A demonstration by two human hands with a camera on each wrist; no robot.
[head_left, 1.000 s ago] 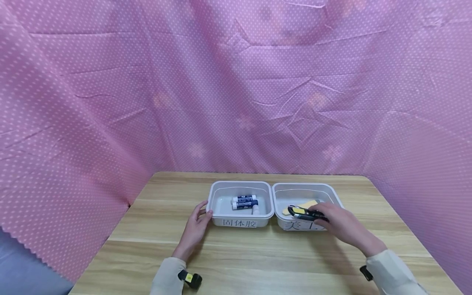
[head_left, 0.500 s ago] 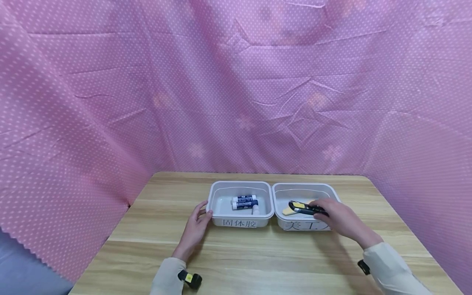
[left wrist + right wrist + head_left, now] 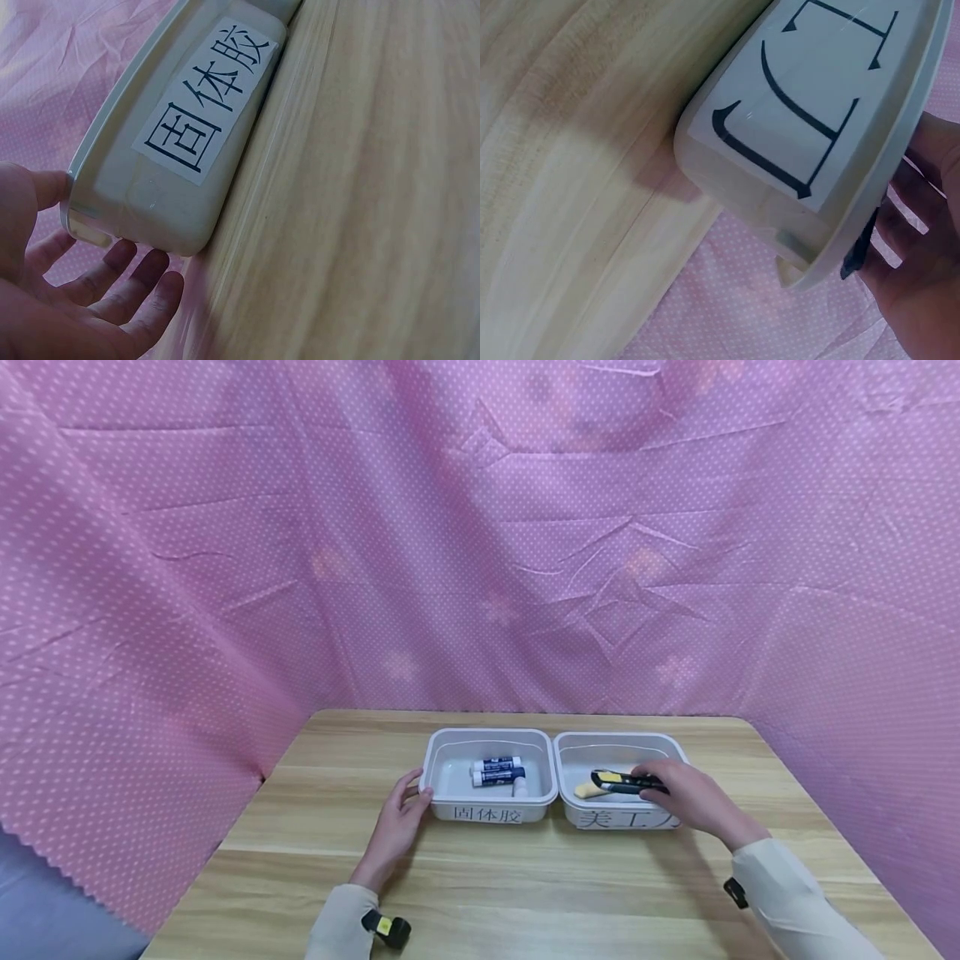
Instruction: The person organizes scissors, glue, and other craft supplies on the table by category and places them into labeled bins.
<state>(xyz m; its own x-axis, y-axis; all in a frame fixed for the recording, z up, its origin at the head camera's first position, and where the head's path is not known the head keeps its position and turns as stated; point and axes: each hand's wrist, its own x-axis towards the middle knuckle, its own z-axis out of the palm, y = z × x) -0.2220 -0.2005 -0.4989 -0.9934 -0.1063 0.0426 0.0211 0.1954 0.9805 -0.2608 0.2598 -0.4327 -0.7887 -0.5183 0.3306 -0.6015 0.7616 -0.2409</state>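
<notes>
My right hand (image 3: 693,802) grips a black-and-yellow utility knife (image 3: 626,782) over the right white plastic box (image 3: 570,752). In the right wrist view the knife's dark end (image 3: 860,249) pokes out past the box rim between the fingers; the rest is hidden there. Below it, a yellow utility knife (image 3: 588,789) lies in that box, partly covered. My left hand (image 3: 397,822) holds the front left corner of the left white plastic box (image 3: 450,737), thumb at the rim and fingers against the side wall (image 3: 157,217). Several glue sticks (image 3: 497,775) lie inside.
Both boxes stand side by side on a wooden table (image 3: 510,893), with paper labels (image 3: 487,814) on their fronts. A pink dotted cloth (image 3: 480,568) hangs behind the table and along its sides. Each wrist wears a small black camera (image 3: 386,927).
My right hand has shifted slightly right with the utility knife, staying over the right box and uncovering more of its label. The left hand keeps its place.
</notes>
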